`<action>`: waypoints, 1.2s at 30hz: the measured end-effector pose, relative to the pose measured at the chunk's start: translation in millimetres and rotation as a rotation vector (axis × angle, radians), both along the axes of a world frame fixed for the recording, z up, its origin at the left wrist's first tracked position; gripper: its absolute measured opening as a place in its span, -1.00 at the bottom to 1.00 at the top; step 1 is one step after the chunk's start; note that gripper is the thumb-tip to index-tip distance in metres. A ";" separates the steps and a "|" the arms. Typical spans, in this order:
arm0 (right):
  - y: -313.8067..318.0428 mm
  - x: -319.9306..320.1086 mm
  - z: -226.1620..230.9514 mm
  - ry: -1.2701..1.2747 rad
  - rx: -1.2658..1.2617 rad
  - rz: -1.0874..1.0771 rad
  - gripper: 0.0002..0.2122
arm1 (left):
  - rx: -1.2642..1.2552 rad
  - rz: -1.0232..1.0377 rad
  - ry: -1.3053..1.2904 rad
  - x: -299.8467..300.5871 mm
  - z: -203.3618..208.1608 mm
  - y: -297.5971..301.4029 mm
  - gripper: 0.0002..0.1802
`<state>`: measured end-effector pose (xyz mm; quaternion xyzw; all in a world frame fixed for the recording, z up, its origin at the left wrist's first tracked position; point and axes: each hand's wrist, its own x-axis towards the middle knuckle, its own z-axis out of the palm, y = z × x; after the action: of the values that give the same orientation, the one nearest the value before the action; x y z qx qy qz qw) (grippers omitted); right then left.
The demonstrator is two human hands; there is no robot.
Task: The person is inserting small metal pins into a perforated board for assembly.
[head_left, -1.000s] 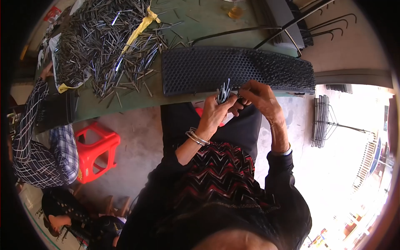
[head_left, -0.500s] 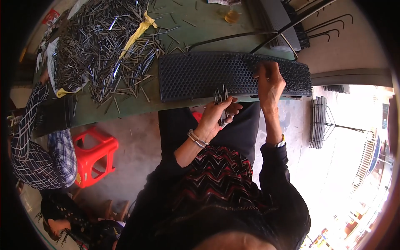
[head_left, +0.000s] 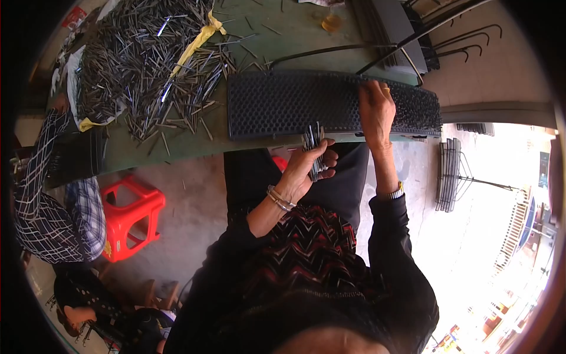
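Observation:
A long black tray (head_left: 283,103) full of small round holes lies along the table's near edge. Its right part is studded with upright pins (head_left: 415,109). My right hand (head_left: 377,115) is over the tray right of its middle, fingertips pinched at its surface; whatever they hold is hidden. Just in front of the tray, my left hand (head_left: 302,168) is closed around a bundle of thin dark metal rods (head_left: 313,140), their ends sticking up past the thumb. A large heap of similar loose rods (head_left: 147,71) is spread at the left of the table.
Bent metal bars (head_left: 336,52) rise behind the tray. A yellow strip (head_left: 197,44) lies across the heap. Flat grey panels (head_left: 389,35) stand at the back right. A red plastic stool (head_left: 132,218) and a person in a checked sleeve (head_left: 35,171) are at the left.
My right hand has shifted slightly left and its fingers have come down against the tray. My left hand keeps the rod bundle at almost the same place.

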<state>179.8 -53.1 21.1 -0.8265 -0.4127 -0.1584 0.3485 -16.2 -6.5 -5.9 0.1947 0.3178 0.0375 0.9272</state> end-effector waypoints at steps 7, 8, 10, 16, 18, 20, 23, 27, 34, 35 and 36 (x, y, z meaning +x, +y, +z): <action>8.2 8.6 5.2 0.009 -0.195 -0.014 -0.90 | 0.092 -0.009 -0.106 -1.7 6.2 -10.1 -0.64; 8.4 9.1 5.3 0.008 -0.246 -0.013 -0.89 | 0.092 -0.010 -0.106 -1.8 8.1 -10.6 -0.64; 7.1 5.7 5.2 -0.001 -0.245 -0.056 -0.88 | 0.121 0.037 -0.098 -3.0 10.5 -11.0 -0.64; 1.7 -0.1 -12.5 -0.161 -0.219 -0.155 -0.82 | 0.179 0.024 -0.144 -5.0 11.8 -5.4 -0.64; -0.5 -1.9 -13.4 -0.226 -0.269 -0.182 -0.80 | 0.182 0.026 -0.139 -4.8 12.7 -5.0 -0.64; -5.5 -13.1 -4.0 -0.280 -0.292 -0.128 -0.80 | 0.192 0.032 -0.135 -6.3 14.3 -5.1 -0.65; -16.9 -34.2 17.2 0.205 -0.167 -0.034 -0.79 | 0.217 0.031 -0.131 -7.6 14.5 -6.5 -0.66; -40.0 -45.4 23.8 0.922 -0.175 0.447 -0.82 | 0.240 0.034 -0.113 -6.1 14.1 -7.4 -0.68; -44.0 -43.7 36.0 1.054 -0.217 0.478 -0.86 | 0.374 0.011 -0.050 -5.0 18.8 -9.2 -0.68; -42.8 -42.5 42.0 1.042 -0.273 0.478 -0.86 | 0.373 0.013 -0.048 -4.8 20.5 -8.6 -0.68; -42.2 -41.2 45.1 1.030 -0.328 0.478 -0.86 | 0.389 0.001 -0.051 -4.3 22.7 -7.8 -0.68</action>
<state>138.5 -95.3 66.2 -0.7242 -0.3841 0.4121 0.3977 -20.5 -14.3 16.7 0.3691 0.2809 0.1038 0.8798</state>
